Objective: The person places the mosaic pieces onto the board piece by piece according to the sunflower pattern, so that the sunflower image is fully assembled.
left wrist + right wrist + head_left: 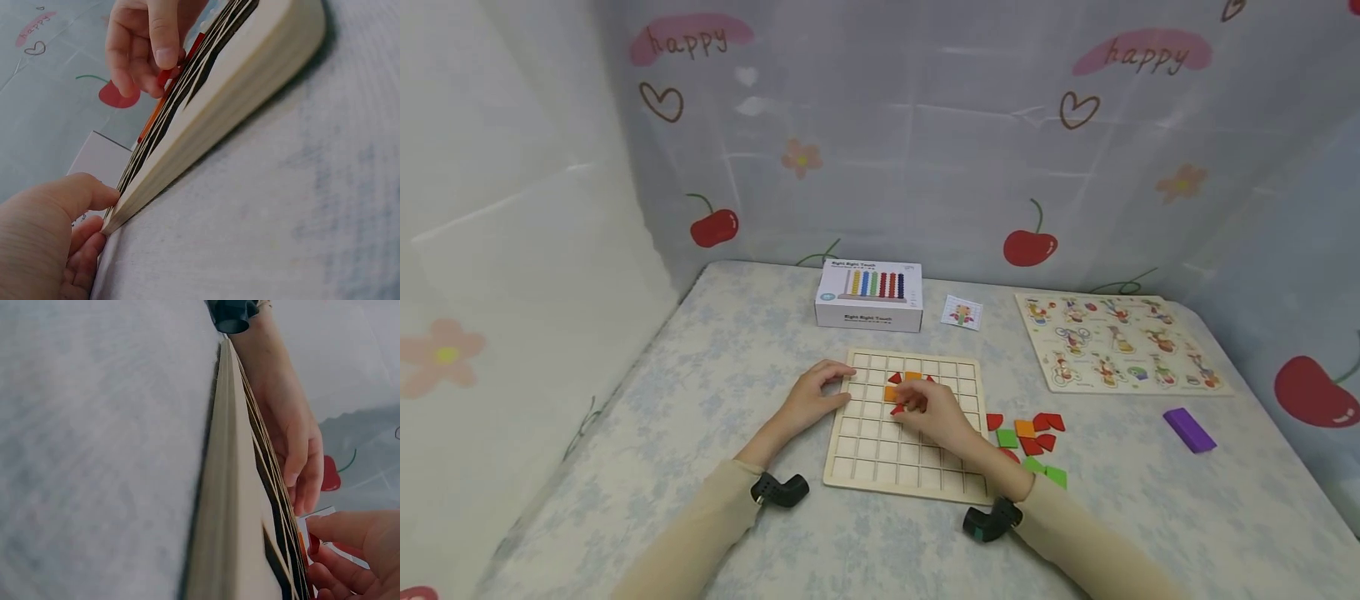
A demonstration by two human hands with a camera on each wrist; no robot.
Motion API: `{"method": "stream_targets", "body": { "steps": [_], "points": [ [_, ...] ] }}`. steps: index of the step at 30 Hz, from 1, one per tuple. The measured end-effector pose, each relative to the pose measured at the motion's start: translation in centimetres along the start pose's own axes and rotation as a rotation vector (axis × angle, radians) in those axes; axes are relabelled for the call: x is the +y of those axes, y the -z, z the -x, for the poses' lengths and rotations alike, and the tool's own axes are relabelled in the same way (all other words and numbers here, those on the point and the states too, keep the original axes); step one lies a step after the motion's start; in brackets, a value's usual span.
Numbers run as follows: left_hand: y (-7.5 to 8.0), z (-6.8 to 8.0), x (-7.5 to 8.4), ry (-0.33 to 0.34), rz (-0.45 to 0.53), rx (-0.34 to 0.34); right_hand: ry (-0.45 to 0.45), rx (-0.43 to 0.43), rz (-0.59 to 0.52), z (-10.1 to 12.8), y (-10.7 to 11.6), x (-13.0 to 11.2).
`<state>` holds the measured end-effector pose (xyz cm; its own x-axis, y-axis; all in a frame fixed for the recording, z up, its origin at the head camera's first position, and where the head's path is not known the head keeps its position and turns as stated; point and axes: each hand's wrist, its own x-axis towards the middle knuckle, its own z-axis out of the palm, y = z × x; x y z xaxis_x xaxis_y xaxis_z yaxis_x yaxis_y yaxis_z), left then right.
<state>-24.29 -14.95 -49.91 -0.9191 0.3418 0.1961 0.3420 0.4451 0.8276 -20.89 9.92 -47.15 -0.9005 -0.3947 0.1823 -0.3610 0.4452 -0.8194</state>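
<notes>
White box point(868, 295), small card point(962, 312), animal puzzle point(1120, 342), purple block point(1189, 430).

Two bare hands, left hand point(808, 402), right hand point(934, 414), long beige sleeves point(700, 521) to the wrists, small black and green-tinged camera point(992, 521) strapped at each wrist

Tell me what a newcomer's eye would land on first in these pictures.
The square wooden grid board at the table's middle draws the eye: the left hand rests on its left edge, while the right hand pinches a small red tile over the grid, near orange tiles already set in. Right of the board lies a loose pile of red, green and orange tiles.
</notes>
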Motion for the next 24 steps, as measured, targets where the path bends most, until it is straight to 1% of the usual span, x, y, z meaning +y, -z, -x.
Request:
{"method": "stream_targets", "body": {
  "steps": [5, 9, 12, 18, 24],
  "points": [
    [-0.08, 0.01, 0.20, 0.015, 0.000, -0.004, 0.002, -0.024, -0.009, -0.19, -0.06, -0.08],
    [0.04, 0.12, 0.28, 0.036, 0.004, -0.003, 0.026, -0.061, -0.021, -0.10, 0.12, 0.07],
    [0.16, 0.13, 0.32, 0.054, 0.007, -0.003, 0.040, -0.072, -0.019, -0.07, 0.18, 0.27],
    [0.17, 0.09, 0.15, 0.074, 0.002, -0.006, 0.035, -0.068, -0.026, -0.11, 0.08, 0.32],
    [-0.04, -0.03, 0.06, 0.054, 0.012, -0.004, 0.037, -0.049, -0.024, -0.06, -0.07, 0.12]
  ]
}}
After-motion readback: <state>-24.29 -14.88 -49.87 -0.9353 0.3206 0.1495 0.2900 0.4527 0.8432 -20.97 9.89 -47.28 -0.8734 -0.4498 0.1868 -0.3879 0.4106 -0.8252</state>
